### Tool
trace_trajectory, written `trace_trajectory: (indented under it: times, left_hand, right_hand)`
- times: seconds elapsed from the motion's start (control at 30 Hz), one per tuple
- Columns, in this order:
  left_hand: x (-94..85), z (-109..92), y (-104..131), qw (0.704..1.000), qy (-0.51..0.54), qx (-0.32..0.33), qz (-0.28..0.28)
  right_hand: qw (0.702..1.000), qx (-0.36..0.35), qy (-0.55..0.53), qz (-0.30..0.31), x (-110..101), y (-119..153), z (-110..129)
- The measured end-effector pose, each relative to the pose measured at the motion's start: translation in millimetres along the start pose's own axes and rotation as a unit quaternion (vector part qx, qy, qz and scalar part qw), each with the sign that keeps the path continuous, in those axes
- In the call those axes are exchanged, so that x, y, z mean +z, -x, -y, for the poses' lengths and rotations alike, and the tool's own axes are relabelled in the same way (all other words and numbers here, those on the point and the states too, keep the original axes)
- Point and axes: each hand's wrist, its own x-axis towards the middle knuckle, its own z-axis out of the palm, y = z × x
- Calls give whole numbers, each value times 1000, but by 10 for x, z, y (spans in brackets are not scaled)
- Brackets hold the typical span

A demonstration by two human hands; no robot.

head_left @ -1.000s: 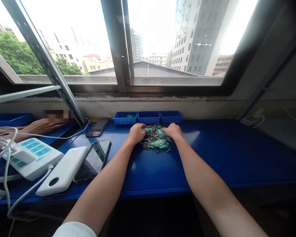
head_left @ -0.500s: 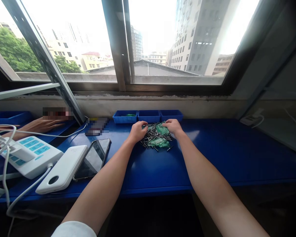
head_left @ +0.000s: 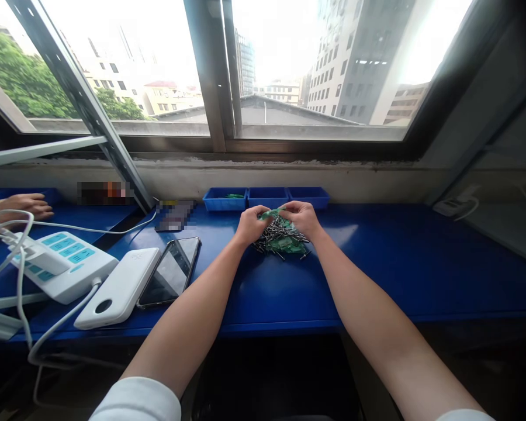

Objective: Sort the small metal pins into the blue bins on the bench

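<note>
Between my two hands a small green plastic bag (head_left: 270,214) is pinched, just above a heap on the blue table. My left hand (head_left: 250,225) grips its left end with thumb and fingers closed. On the other side my right hand (head_left: 304,219) has closed its fingertips on the right end. The heap below is made of thin metal pins (head_left: 275,236), dark and silvery, too small to name exactly. Another crumpled green plastic piece (head_left: 291,245) lies among them at the front right.
Three joined blue bins (head_left: 225,202) stand behind the heap; the left one holds green items. To the left lie a smartphone (head_left: 172,272), a white power bank (head_left: 118,289) and a power strip (head_left: 65,266) with cables. A co-worker's hand (head_left: 23,207) rests farther left.
My hands have come closer together, and the green bag is now held between them above the heap. The co-worker's hand has drawn back to the left. The view has shifted slightly.
</note>
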Motion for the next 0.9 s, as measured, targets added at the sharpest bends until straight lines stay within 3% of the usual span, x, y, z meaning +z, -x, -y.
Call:
trace_trajectory:
  times: [0.13, 0.33, 0.53, 0.73, 0.8, 0.9]
  left_hand:
    - [-2, 21, -12, 998, 2, 26, -55]
    - [14, -10, 0, 999, 23, -1, -35]
    - [22, -28, 7, 996, 67, -29, -45]
    - [-60, -51, 4, 996, 84, -19, 23]
    - [-104, -16, -17, 997, 72, -40, -14]
    - [-211, 106, -81, 985, 37, -107, -132]
  right_hand:
    - [1000, -2, 2, 17, 14, 28, 4]
    - [996, 32, 87, -2, 24, 23, -4]
    - [995, 31, 92, 10, 26, 20, -8]
    - [994, 3, 107, 7, 31, 9, -35]
    - [991, 7, 132, -15, 26, 5, -43]
    - [980, 11, 190, -53, 5, 10, -39]
